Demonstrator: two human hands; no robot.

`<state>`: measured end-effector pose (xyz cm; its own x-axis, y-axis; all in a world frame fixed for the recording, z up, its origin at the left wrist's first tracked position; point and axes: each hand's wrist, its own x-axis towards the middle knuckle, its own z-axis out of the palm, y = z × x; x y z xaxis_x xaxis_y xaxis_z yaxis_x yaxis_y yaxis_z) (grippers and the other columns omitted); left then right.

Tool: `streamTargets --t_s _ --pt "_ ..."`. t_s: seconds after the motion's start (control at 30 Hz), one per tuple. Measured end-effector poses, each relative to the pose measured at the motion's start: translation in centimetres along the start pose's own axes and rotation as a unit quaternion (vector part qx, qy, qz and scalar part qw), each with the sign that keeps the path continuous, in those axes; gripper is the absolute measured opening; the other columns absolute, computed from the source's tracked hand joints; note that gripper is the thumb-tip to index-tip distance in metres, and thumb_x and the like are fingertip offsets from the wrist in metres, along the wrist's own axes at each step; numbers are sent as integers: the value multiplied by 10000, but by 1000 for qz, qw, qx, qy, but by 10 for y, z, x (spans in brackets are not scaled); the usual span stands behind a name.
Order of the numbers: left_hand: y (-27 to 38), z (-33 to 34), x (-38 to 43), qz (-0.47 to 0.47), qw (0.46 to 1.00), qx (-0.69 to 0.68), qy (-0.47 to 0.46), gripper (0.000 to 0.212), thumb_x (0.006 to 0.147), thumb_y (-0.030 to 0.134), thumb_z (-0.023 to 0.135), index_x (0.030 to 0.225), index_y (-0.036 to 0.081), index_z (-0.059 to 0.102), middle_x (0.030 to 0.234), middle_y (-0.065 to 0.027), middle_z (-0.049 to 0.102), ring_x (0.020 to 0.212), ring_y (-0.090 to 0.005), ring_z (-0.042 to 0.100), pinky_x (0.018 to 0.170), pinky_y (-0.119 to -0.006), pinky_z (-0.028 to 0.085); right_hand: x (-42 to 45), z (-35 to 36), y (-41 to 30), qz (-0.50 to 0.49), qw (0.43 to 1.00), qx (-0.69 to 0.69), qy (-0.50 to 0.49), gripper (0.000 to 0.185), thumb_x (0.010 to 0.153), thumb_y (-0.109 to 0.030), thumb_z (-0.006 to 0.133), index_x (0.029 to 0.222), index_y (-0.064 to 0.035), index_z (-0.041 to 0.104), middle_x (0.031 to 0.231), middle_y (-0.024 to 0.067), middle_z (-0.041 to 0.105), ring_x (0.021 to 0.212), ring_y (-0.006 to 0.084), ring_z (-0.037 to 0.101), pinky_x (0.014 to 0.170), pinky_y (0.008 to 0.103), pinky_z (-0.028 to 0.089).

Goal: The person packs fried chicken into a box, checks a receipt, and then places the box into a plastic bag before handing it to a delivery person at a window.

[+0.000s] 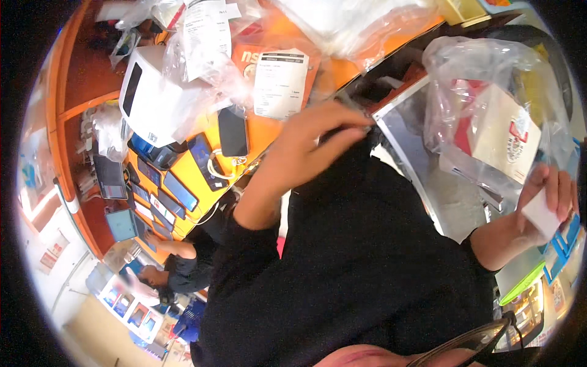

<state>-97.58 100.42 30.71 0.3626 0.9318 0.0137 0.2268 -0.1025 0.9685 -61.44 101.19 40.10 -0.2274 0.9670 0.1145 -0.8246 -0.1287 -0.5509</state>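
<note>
My left hand [307,144] reaches across the front of my black shirt. Its thumb and fingertips come together beside the corner of a grey panel with a white edge [408,160]; something small and dark shows at the tips, too blurred to name. Out to the right, my right hand [548,197] holds a small white paper slip [541,213] between fingers and thumb. Just beyond that hand is a clear plastic bag [440,101] around a white and red printed carton [509,137].
On the orange counter [348,75], several smartphones [181,190] lie left of a white printer [151,96]. Bagged packages carry a printed receipt [280,85]. A co-worker [183,261] reaches toward the phones. Blue plastic racks [564,247] stand at right.
</note>
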Motion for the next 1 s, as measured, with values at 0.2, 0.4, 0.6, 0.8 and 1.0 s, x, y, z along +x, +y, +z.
streamTargets --t_s 0.2,0.4,0.6,0.8,1.0 --pt "-51 -60 -76 -338 914 197 108 177 832 150 674 928 2 668 845 -137 650 809 -273 627 730 -344 484 28 -32 38 43 992 -72 89 184 794 -83 666 701 -216 581 627 -98 550 806 134 492 1142 489 190" --pt "-71 -91 -43 -144 824 514 191 293 775 297 730 890 30 689 836 -182 640 822 -360 596 751 -438 458 33 -49 40 56 994 50 85 132 859 -175 608 730 -204 616 599 -95 547 777 115 432 884 395 315" --pt "-100 -89 7 -128 909 346 192 281 798 260 699 873 -10 674 826 -197 631 847 -357 586 778 -455 439 22 -58 46 16 995 3 94 195 795 -99 696 896 -204 567 722 -99 533 739 100 410 824 343 298" --pt "-98 -80 3 -108 931 68 342 245 875 192 583 979 -19 651 945 -185 647 856 -306 600 759 -415 462 17 -58 50 5 995 -58 82 336 755 -80 759 989 -188 544 790 -94 525 753 102 428 844 358 316" --pt "-124 -106 -55 256 852 355 289 282 920 216 521 896 -57 584 813 -127 587 781 -251 576 658 -348 459 20 -51 53 -13 993 -76 85 335 765 -69 753 999 -144 526 808 -72 512 746 113 436 824 373 364"
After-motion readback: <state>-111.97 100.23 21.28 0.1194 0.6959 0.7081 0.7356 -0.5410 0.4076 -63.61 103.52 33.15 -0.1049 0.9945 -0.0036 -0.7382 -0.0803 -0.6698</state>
